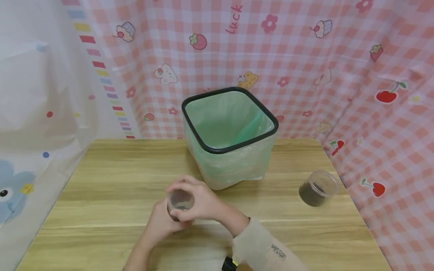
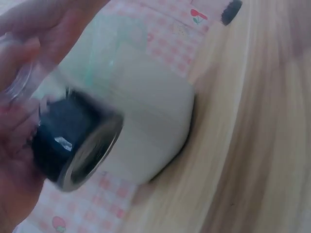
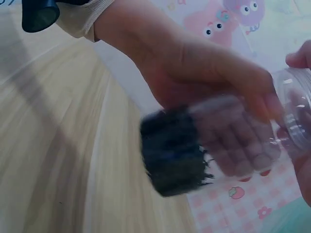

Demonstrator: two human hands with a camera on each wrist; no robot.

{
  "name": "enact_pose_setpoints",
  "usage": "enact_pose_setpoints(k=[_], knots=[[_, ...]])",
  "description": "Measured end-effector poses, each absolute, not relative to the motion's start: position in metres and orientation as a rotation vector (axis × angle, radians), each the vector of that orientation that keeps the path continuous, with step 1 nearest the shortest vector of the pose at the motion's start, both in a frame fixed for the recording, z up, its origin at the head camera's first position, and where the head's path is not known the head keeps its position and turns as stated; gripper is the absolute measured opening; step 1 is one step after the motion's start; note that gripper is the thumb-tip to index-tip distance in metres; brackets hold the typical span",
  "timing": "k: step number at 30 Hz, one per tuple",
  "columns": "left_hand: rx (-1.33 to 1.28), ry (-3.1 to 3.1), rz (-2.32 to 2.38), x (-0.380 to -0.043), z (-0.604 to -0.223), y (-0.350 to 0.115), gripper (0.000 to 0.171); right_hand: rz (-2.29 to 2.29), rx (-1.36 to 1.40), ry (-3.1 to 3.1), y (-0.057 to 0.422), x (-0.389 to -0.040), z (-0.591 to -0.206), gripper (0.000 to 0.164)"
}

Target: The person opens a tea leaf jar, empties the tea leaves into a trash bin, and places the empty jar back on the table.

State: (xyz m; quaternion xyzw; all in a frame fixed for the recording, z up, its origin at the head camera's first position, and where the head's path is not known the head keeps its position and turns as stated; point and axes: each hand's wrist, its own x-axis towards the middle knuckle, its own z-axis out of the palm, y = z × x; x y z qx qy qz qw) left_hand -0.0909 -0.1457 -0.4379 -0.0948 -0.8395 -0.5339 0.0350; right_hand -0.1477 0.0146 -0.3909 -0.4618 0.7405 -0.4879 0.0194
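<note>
Both hands hold a clear plastic jar (image 1: 182,199) above the table, in front of the bin. Dark, shredded-looking material fills its lower part (image 3: 172,150). My left hand (image 1: 161,220) wraps round the jar's side from the left. Fingers and thumb of my right hand (image 1: 203,199) grip the jar's rim end from above. In the right wrist view the jar looks tilted within that camera's frame. Whether a lid sits on it, I cannot tell. A second clear jar (image 1: 314,192) with dark contents stands on the right of the table, touched by neither hand.
A bin (image 1: 234,169) with a black rim and pale green liner stands at the table's back middle. Wood-patterned tabletop (image 1: 118,188) runs beneath. Pink checked cloth (image 1: 217,67) hangs behind and to the right. A black object (image 1: 229,264) shows at the bottom edge.
</note>
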Motion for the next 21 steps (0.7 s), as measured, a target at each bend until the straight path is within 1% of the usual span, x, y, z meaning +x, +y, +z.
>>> enact_pose_setpoints(k=[5, 7, 9, 11, 14, 17, 21], knots=[[-0.593, -2.618, -1.812, -0.091, -0.434, -0.153, 0.053, -1.448, -1.531, 2.174, 0.024, -0.147, -0.387, 0.040], [-0.651, -2.615, -1.867, -0.092, -0.434, -0.154, 0.052, -1.429, -1.547, 2.146, 0.027, -0.146, -0.386, 0.040], [-0.650, -2.627, -1.878, -0.091, -0.434, -0.153, 0.053, -1.404, -1.564, 2.148, 0.029, -0.146, -0.385, 0.040], [-0.563, -2.628, -1.868, -0.091, -0.434, -0.151, 0.059, -1.383, -1.552, 2.202, 0.030, -0.146, -0.384, 0.043], [-0.357, -2.601, -1.831, -0.090, -0.434, -0.148, 0.070, -1.350, -1.431, 2.356, 0.033, -0.144, -0.382, 0.056], [-0.164, -2.560, -1.795, -0.089, -0.434, -0.146, 0.081, -1.350, -1.188, 2.503, 0.036, -0.139, -0.378, 0.069], [-0.054, -2.563, -1.701, -0.090, -0.436, -0.144, 0.089, -1.342, -0.897, 2.590, 0.035, -0.132, -0.374, 0.078]])
